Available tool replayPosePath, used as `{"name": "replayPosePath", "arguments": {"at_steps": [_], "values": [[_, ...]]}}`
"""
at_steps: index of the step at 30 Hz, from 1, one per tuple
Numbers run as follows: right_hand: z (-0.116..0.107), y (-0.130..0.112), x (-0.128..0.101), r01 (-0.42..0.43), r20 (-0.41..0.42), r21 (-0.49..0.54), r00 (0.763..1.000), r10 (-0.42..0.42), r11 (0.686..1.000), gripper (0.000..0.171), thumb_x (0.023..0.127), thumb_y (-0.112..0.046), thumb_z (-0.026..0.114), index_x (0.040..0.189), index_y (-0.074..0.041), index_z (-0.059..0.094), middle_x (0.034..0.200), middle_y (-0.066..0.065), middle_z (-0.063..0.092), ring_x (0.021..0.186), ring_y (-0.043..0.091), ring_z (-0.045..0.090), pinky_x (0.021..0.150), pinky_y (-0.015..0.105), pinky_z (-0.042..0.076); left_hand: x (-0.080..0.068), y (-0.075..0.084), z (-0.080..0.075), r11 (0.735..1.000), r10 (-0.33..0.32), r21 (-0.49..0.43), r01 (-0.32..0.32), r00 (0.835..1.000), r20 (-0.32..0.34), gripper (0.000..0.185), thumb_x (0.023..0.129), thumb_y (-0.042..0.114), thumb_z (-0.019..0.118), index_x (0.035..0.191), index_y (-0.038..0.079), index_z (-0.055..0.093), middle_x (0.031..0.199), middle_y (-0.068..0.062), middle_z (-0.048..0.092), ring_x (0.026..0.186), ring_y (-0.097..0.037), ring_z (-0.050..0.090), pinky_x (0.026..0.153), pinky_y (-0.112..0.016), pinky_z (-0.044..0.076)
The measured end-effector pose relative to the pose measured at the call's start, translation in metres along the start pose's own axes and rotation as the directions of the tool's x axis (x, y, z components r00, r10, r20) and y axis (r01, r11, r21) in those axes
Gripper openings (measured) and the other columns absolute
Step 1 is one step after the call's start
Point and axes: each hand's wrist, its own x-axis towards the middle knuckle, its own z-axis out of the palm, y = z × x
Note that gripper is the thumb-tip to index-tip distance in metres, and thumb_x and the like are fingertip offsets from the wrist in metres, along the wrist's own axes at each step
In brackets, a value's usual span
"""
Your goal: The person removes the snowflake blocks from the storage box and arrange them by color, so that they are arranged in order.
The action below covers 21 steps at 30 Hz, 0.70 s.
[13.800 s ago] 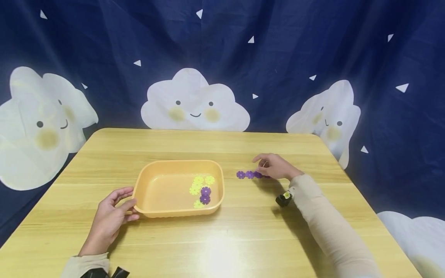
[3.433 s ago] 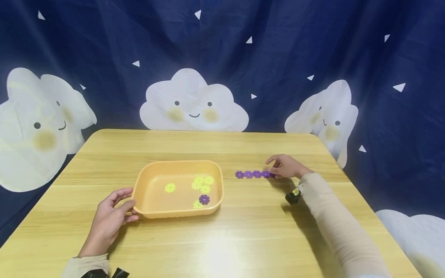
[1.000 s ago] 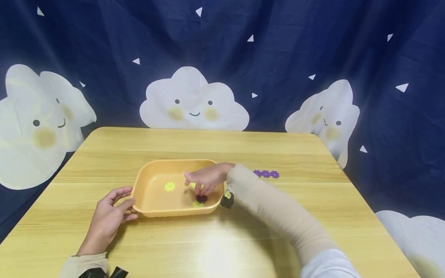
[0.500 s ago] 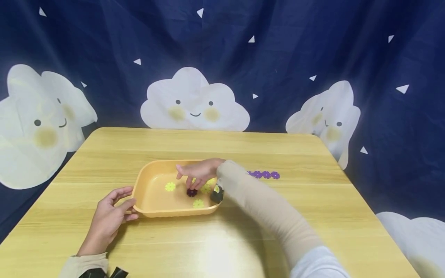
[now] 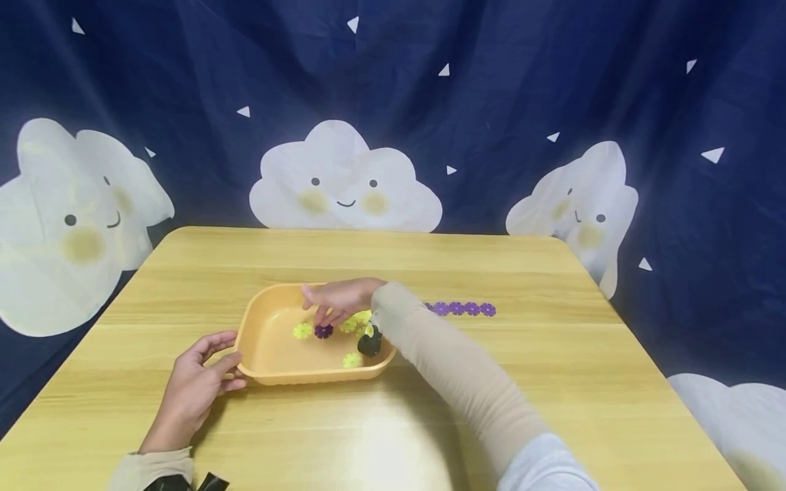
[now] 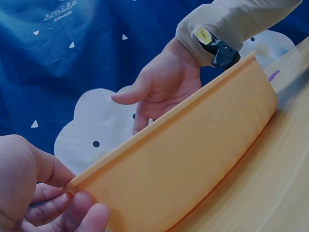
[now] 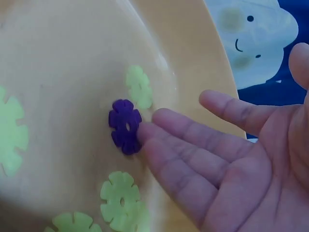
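At lower left, your left-hand grip (image 5: 193,383) pinches the orange plastic tray (image 5: 276,351), likely to steady it; near centre, your right-hand grip (image 5: 344,296), fingers extended, touches the purple flower-shaped plastic disc (image 7: 124,126) inside.

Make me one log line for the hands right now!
left hand: holds tub; right hand: touches purple flower in tub; yellow flowers: in tub; purple flower row: on table

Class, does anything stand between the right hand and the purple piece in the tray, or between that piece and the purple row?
Nothing visible between right hand and purple piece: fingertips reach its edge. Toward the purple row, yellow pieces and the tray's right wall lie between.
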Motion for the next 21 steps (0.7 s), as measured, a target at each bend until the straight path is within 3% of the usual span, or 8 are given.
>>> {"name": "replayPosePath", "arguments": {"at_steps": [4, 6, 10, 12, 17, 18, 21], "values": [[-0.001, 0.002, 0.003, 0.068, -0.009, -0.088, 0.998, -0.069, 0.994, 0.052, 0.104, -0.041, 0.042, 0.142, -0.006, 0.043, 0.126, 0.015, 0.059, 0.114, 0.026, 0.059, 0.095, 0.030, 0.053, 0.000, 0.000, 0.000, 1.000, 0.002, 0.029, -0.002, 1.000, 0.007, 0.045, 0.096, 0.000, 0.056, 0.136, -0.009, 0.039, 0.126, -0.013, 0.039, 0.075, -0.012, 0.058, 0.061, -0.029, 0.062], [-0.003, 0.003, 0.005, 0.095, -0.035, -0.208, 0.994, -0.105, 0.973, 0.043, 0.101, -0.033, 0.052, 0.135, -0.007, 0.049, 0.119, 0.012, 0.063, 0.105, 0.023, 0.063, 0.091, 0.029, 0.054, 0.000, 0.000, 0.000, 1.000, 0.003, 0.029, -0.003, 1.000, 0.007, 0.045, 0.096, 0.000, 0.056, 0.136, -0.009, 0.039, 0.126, -0.014, 0.039, 0.075, -0.012, 0.058, 0.062, -0.029, 0.062], [-0.004, 0.007, 0.008, 0.091, -0.098, -0.481, 0.983, -0.157, 0.872, 0.029, 0.095, -0.022, 0.064, 0.121, -0.011, 0.060, 0.107, 0.002, 0.066, 0.097, 0.015, 0.062, 0.091, 0.025, 0.051, 0.001, 0.001, 0.000, 1.000, -0.002, 0.025, 0.002, 1.000, 0.001, 0.045, 0.095, -0.001, 0.056, 0.136, -0.009, 0.039, 0.126, -0.013, 0.039, 0.075, -0.012, 0.058, 0.062, -0.028, 0.062], [-0.004, 0.009, 0.009, 0.073, -0.122, -0.529, 0.979, -0.161, 0.845, 0.026, 0.091, -0.016, 0.069, 0.116, -0.013, 0.064, 0.106, 0.000, 0.066, 0.099, 0.013, 0.060, 0.092, 0.024, 0.049, 0.001, 0.001, 0.000, 1.000, -0.002, 0.030, 0.002, 1.000, 0.001, 0.045, 0.095, -0.001, 0.056, 0.136, -0.008, 0.039, 0.127, -0.013, 0.038, 0.075, -0.012, 0.058, 0.062, -0.028, 0.062], [0.000, 0.013, 0.010, 0.061, -0.145, -0.482, 0.978, -0.149, 0.874, 0.030, 0.081, -0.003, 0.076, 0.108, -0.013, 0.067, 0.109, -0.001, 0.062, 0.102, 0.013, 0.058, 0.089, 0.018, 0.049, 0.000, 0.000, 0.000, 0.999, -0.003, 0.033, 0.003, 1.000, 0.004, 0.046, 0.096, 0.000, 0.056, 0.137, -0.008, 0.038, 0.129, -0.013, 0.038, 0.075, -0.012, 0.058, 0.063, -0.028, 0.062], [0.001, 0.014, 0.011, 0.060, -0.146, -0.448, 0.979, -0.139, 0.892, 0.031, 0.081, 0.001, 0.076, 0.107, -0.012, 0.067, 0.109, 0.000, 0.061, 0.102, 0.014, 0.058, 0.087, 0.017, 0.050, 0.000, 0.000, 0.000, 1.000, -0.003, 0.028, 0.003, 1.000, 0.004, 0.046, 0.096, 0.000, 0.056, 0.137, -0.008, 0.038, 0.128, -0.013, 0.038, 0.075, -0.012, 0.058, 0.063, -0.028, 0.062], [0.002, 0.016, 0.012, 0.051, -0.147, -0.446, 0.981, -0.130, 0.894, 0.034, 0.078, 0.003, 0.077, 0.107, -0.012, 0.067, 0.108, -0.001, 0.060, 0.101, 0.014, 0.058, 0.084, 0.014, 0.050, 0.000, 0.000, 0.000, 1.000, -0.006, 0.013, 0.006, 1.000, 0.001, 0.045, 0.095, -0.001, 0.056, 0.136, -0.008, 0.038, 0.127, -0.013, 0.039, 0.074, -0.012, 0.058, 0.062, -0.028, 0.062]]}}
